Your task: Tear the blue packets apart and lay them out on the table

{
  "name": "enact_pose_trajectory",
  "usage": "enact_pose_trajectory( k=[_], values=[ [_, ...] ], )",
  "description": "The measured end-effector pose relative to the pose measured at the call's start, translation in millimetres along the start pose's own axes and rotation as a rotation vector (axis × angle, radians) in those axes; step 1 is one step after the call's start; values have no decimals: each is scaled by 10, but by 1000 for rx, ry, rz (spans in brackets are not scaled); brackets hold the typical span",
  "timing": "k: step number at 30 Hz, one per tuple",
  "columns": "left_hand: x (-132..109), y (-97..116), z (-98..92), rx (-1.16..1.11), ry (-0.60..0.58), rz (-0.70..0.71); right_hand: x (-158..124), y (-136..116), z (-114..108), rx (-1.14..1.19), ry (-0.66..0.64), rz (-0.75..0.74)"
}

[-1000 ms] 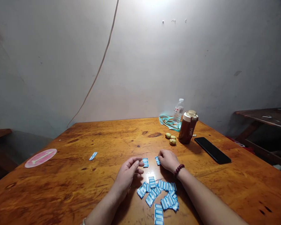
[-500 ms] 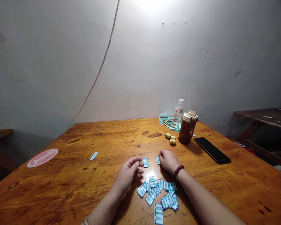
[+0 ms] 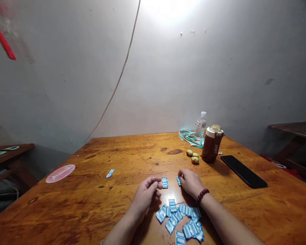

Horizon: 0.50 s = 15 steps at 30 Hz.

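Note:
Small blue-and-white cards (image 3: 172,224) lie in a loose, overlapping heap between my forearms. Just beyond the heap, one blue-and-white card (image 3: 164,182) lies beside the fingertips of my left hand (image 3: 148,192). That hand rests on its side, fingers loosely curved and apart, with nothing visible in it. My right hand (image 3: 191,182), with a dark red bead bracelet (image 3: 202,194) at the wrist, has its fingers closed on the edge of another blue-and-white card (image 3: 178,180), partly hidden beneath them. A lone card (image 3: 110,173) lies farther off to the left.
On the right of the wooden table (image 3: 132,153) are a black phone (image 3: 243,171), a brown SPORT bottle (image 3: 211,146), a clear water bottle (image 3: 201,127), a teal ribbon (image 3: 185,136) and 3 yellowish egg-shaped things (image 3: 195,160). A pink round sticker (image 3: 60,174) marks the left side.
The camera has turned slightly left and up, so everything appears farther right and lower. Both hands keep nearly the same place relative to the cards.

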<state>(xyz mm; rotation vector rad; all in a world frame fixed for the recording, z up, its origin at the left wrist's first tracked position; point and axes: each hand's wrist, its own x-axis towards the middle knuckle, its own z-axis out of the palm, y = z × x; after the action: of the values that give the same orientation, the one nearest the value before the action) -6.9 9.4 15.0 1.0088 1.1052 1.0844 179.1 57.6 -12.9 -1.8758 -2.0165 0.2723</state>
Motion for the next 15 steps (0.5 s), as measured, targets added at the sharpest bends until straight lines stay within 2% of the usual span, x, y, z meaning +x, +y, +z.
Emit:
enact_pose_trajectory(
  k=[6,12,15],
  values=[
    [27,-43,-19,26,-29,36,8,27,42,21,39,-19],
    [14,-49,-35,195,-60,74,-53,30,-22,69,33,-43],
    [0,-31,-45,356,-73,170,-95,23,-138,116,170,-27]
  ],
)
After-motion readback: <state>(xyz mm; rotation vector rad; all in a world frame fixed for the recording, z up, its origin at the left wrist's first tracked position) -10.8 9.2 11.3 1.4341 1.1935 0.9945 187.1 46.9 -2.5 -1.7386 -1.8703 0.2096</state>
